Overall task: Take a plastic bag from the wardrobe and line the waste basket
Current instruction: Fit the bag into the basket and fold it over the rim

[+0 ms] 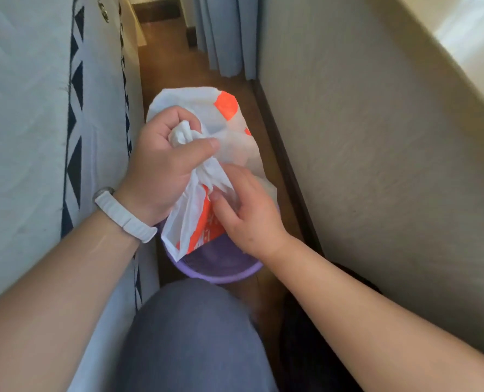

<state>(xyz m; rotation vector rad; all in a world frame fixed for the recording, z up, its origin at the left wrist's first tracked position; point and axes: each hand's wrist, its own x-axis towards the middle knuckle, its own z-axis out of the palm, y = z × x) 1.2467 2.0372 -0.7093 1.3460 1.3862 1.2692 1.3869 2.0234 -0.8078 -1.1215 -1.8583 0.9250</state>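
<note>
The left hand (161, 162) is clenched around a bunched wad of the bag (232, 128), thumb pressed over the gathered plastic. The right hand (249, 213) pinches a fold of the same bag just below, fingers partly buried in it. The white and orange bag spreads over the purple basket (221, 274), hiding most of the rim; only the near arc and some dark interior show. Print on the bag is too crumpled to read. The basket stands on a narrow strip of floor (173, 52), tight between a mattress (23, 108) on the left and a wall (376, 137) on the right. A knee (195, 335) covers the floor nearest the camera.
</note>
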